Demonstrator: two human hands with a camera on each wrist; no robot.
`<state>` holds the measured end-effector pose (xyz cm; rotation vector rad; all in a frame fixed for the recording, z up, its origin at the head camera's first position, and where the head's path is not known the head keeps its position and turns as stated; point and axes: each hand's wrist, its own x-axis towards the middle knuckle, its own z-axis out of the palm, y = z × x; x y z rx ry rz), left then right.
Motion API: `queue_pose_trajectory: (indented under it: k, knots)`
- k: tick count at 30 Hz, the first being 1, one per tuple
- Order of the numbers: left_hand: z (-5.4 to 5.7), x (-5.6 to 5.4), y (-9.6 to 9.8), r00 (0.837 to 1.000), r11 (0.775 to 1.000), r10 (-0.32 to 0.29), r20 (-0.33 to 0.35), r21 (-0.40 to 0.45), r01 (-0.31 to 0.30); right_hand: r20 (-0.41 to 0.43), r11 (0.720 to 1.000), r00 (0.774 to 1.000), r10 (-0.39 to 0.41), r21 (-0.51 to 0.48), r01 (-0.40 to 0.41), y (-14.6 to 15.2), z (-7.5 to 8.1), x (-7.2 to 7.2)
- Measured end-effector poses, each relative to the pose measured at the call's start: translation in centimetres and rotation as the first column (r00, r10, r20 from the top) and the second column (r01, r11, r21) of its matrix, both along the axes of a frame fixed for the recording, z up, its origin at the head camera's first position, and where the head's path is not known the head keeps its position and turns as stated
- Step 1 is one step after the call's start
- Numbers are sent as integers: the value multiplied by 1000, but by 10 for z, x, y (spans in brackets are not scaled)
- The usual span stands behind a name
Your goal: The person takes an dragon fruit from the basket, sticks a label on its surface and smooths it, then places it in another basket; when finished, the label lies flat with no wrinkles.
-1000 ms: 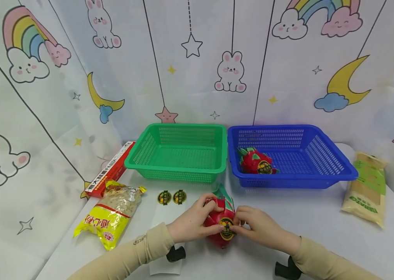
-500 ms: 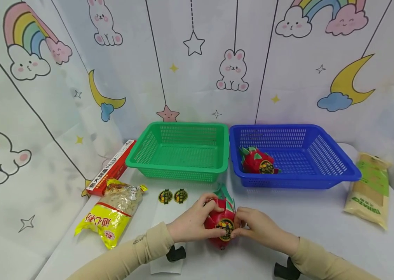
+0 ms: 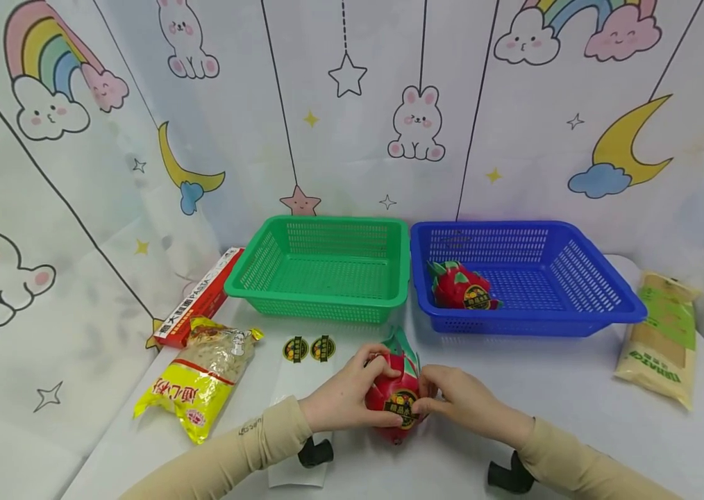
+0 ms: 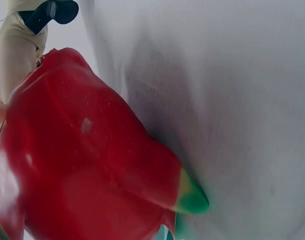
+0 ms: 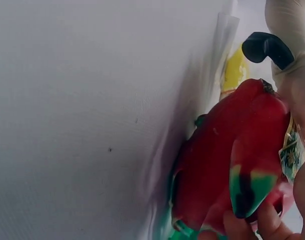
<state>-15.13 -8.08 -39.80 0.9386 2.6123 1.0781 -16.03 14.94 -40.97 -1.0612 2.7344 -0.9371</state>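
A red dragon fruit with green tips (image 3: pixel 382 394) lies on the white table, in my left hand (image 3: pixel 342 396), whose fingers curl over its upper side. The left thumb touches a round black and gold sticker (image 3: pixel 400 408) on its front. At the sticker's right edge is the thumb of my right hand (image 3: pixel 467 403), whose other fingers are curled beside the fruit. The right wrist view shows the sticker (image 5: pixel 294 152) at the fruit's side, with fingers (image 5: pixel 270 222) beneath. Red skin of the dragon fruit (image 4: pixel 87 150) fills much of the left wrist view.
Behind stand a green basket (image 3: pixel 317 309) and a blue basket (image 3: pixel 527 323) holding another stickered dragon fruit (image 3: pixel 457 286). Two stickers (image 3: pixel 309 349) sit on a white strip (image 3: pixel 296 476). A yellow bag (image 3: pixel 202 382) and red box (image 3: pixel 198 298) lie left, a tan packet (image 3: pixel 658 340) right.
The sticker has turned slightly and now sits a little left on the fruit's front. The right thumb has shifted along its right edge. My left hand keeps its grip.
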Motion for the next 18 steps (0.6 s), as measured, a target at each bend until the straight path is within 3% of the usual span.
queue_pose_trajectory:
  k: [7, 18]
  knots:
    - [-1, 1, 3, 999, 999, 39, -19, 28, -39, 50, 997, 997, -54, 53, 51, -5, 3, -3]
    - [3, -1, 4, 999, 999, 31, -20, 30, -30, 81, 998, 996, -22, 64, 17, -7, 5, -8]
